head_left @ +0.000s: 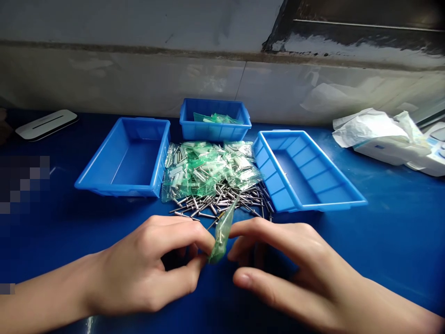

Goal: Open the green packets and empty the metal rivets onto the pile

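A small green translucent plastic bag (222, 234) is pinched at its lower left edge between the thumb and index finger of my left hand (170, 260). Something thin and metallic shows faintly inside the bag. On its other side is my right hand (295, 273), thumb and index finger spread apart. The right index fingertip is at the bag's edge; whether it touches I cannot tell. Beyond the hands lies a loose pile of screws (225, 202). Behind it are heaped several filled green bags (205, 169) with white plugs and screws inside.
Blue bins stand on the blue table (389, 241): a left bin (116, 188), a right bin (333, 204), and a back bin (215, 131) with green bags. A flat white device (48, 124) lies far left. White crumpled sheets (371, 127) cover a white device at right. A wall closes the back.
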Demonstrator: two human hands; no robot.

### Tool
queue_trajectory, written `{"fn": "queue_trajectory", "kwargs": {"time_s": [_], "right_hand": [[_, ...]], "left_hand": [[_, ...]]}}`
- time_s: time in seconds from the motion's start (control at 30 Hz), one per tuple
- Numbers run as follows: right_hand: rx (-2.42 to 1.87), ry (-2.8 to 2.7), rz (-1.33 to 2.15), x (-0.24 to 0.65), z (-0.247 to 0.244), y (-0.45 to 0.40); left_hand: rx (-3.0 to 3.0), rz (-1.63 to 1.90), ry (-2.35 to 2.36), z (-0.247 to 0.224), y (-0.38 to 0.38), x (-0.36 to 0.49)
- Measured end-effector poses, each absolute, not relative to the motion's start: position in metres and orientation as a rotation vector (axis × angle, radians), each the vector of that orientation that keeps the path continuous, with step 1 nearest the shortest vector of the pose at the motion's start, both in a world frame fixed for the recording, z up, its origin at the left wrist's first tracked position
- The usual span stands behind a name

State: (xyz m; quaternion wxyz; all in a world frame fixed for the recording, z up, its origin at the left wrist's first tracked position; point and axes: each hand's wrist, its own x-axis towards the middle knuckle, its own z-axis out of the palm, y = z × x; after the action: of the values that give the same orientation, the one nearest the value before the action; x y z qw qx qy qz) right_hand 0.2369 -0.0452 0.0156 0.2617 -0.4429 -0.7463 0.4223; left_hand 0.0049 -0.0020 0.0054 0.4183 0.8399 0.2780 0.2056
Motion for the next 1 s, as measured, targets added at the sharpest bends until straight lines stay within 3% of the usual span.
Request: {"fn": "queue_trajectory", "kwargs": {"time_s": [0.43,0.63,0.8,1.0], "right_hand": [[-1.08,-2.046,1.014,0.232,0.017,-0.041],[-1.166,-2.087,0.921,0.235,0.019,-0.043],[-1.317,-2.164,0.737,0.238,0.015,-0.043],[-1.305,-2.165,0.753,0.237,0.015,-0.041]], "left_hand": [[2.264,0.555,0.444,0.005,-0.002,0.007],[2.09,0.735,0.85,-0.004,-0.006,0.003],[1.953,0.634,0.907,-0.005,-0.004,0.002],[2.034,0.455,0.845,0.002,0.003,0.004]]}}
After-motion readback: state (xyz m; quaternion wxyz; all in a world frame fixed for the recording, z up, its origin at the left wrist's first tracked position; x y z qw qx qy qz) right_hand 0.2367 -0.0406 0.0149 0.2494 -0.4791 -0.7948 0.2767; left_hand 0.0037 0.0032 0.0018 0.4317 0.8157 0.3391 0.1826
